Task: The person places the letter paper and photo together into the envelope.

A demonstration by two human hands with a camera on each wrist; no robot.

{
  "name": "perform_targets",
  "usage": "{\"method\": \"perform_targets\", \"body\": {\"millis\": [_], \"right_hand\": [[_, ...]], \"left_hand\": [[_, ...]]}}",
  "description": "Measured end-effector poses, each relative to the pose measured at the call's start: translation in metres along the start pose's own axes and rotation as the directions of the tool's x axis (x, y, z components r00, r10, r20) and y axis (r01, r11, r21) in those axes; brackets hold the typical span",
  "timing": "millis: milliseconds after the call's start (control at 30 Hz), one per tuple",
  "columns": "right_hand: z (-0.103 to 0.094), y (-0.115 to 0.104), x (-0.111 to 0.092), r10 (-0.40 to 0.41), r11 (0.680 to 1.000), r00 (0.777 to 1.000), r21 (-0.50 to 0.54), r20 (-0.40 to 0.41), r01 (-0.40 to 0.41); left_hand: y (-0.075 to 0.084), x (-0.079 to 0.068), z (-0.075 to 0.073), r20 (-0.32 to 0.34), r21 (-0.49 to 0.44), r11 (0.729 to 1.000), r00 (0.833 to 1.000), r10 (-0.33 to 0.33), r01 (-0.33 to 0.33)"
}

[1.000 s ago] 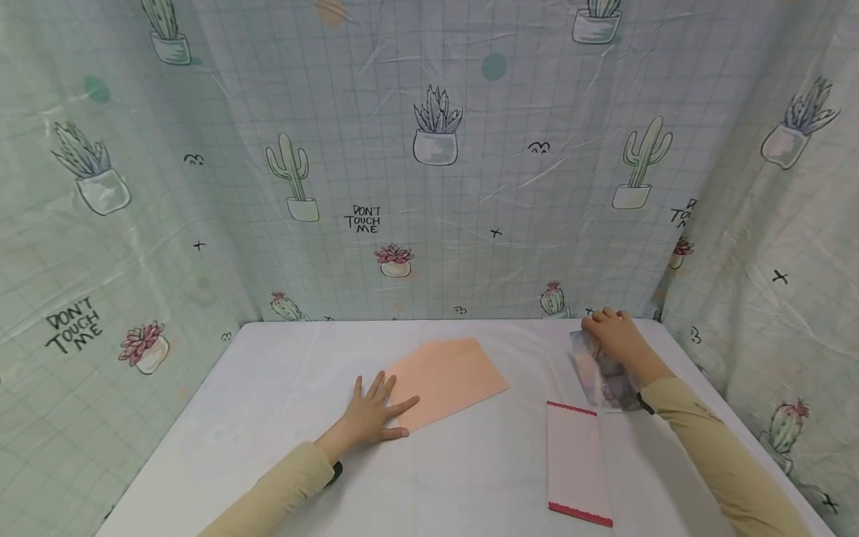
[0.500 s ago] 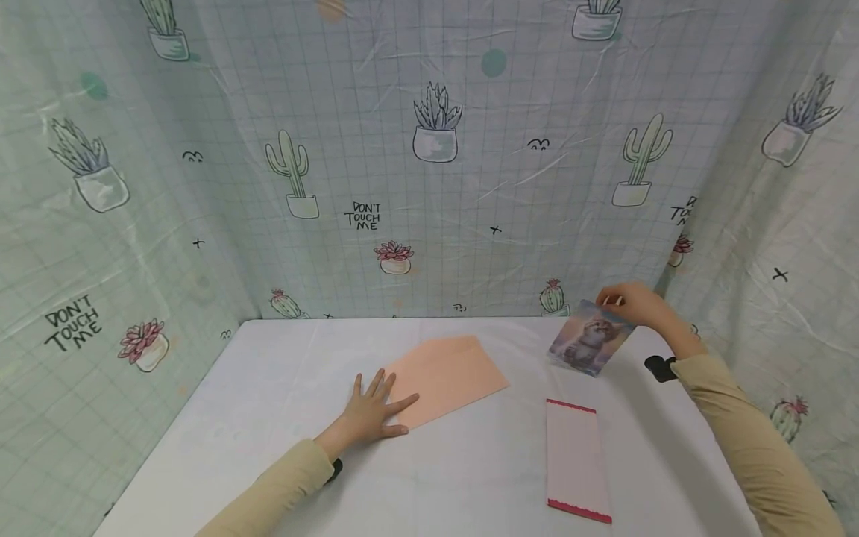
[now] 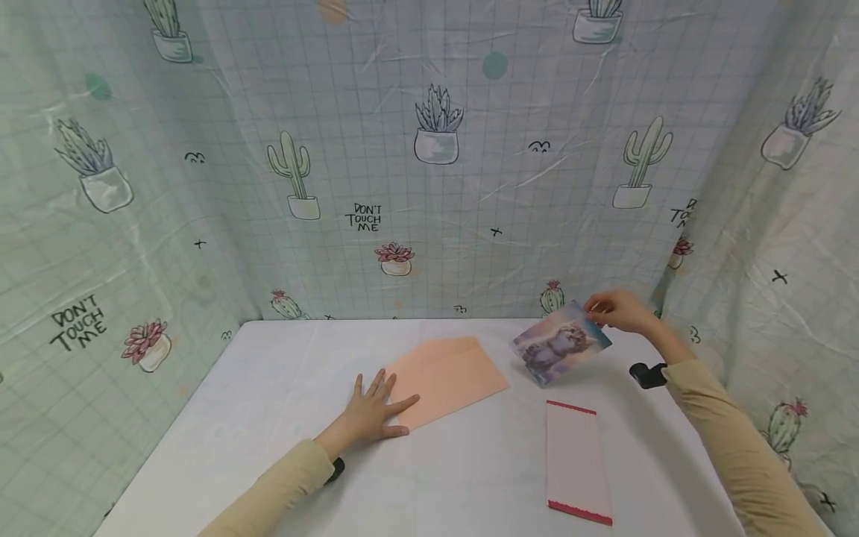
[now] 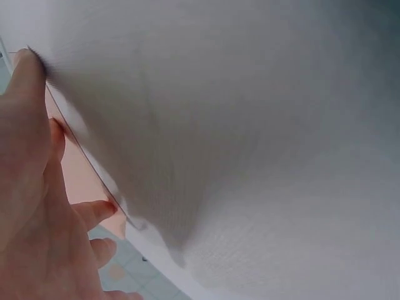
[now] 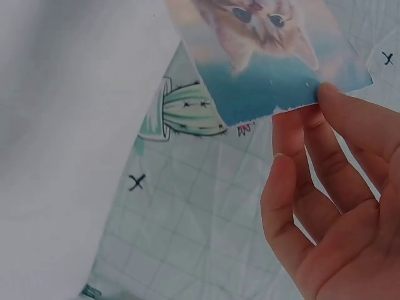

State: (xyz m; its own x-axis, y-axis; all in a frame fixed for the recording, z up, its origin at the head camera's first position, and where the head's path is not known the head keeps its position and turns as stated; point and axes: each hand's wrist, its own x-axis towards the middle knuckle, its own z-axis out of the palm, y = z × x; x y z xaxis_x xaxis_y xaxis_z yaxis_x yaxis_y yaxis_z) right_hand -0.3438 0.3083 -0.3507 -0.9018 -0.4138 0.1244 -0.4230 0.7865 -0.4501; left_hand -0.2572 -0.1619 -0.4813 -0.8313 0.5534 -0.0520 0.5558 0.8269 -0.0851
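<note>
A peach-coloured envelope [image 3: 452,380] lies on the table left of centre, its pointed flap end away from me. My left hand [image 3: 367,414] rests with spread fingers on its left end; the left wrist view shows the fingertips along the envelope's edge [image 4: 84,169]. Near the back right, my right hand [image 3: 620,310] pinches a kitten picture card [image 3: 560,343] by one edge between thumb and fingers. The card hangs tilted above the table, kitten side toward me. In the right wrist view, the card [image 5: 262,69] appears upside down, with a slightly ragged edge at the thumb.
A pale pink strip [image 3: 579,462] with red ends, its kind unclear, lies on the white table [image 3: 470,477] at the front right. A cactus-print curtain [image 3: 429,186] rises behind the table and along both sides.
My right hand has picked the kitten card up from the back right of the table and carried it left toward the envelope. My left hand has stayed in place.
</note>
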Motion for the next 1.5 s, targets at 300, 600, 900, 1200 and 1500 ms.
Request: {"method": "perform_targets", "body": {"millis": [300,600,900,1200,1500], "right_hand": [[0.023,-0.001,0.014,0.037,0.989,0.998,0.140,0.047,-0.044],[0.042,-0.005,0.028,0.080,0.954,0.996,0.287,0.037,-0.087],[0.065,-0.014,0.048,0.167,0.914,0.986,0.378,-0.022,-0.147],[0.095,-0.020,0.069,0.228,0.897,0.962,0.416,-0.153,-0.147],[0.125,0.010,0.102,0.126,0.947,0.883,0.320,-0.453,0.029]], "left_hand": [[0.000,0.001,0.001,-0.006,0.011,1.000,1.000,0.009,-0.009],[-0.001,-0.003,0.000,-0.040,-0.025,0.999,0.999,0.024,-0.025],[-0.002,-0.007,-0.003,-0.157,0.042,0.999,0.987,0.037,-0.031],[-0.007,-0.005,0.004,-0.227,0.061,0.996,0.971,0.076,-0.064],[-0.013,-0.003,0.008,-0.186,0.042,0.997,0.980,0.069,-0.062]]}}
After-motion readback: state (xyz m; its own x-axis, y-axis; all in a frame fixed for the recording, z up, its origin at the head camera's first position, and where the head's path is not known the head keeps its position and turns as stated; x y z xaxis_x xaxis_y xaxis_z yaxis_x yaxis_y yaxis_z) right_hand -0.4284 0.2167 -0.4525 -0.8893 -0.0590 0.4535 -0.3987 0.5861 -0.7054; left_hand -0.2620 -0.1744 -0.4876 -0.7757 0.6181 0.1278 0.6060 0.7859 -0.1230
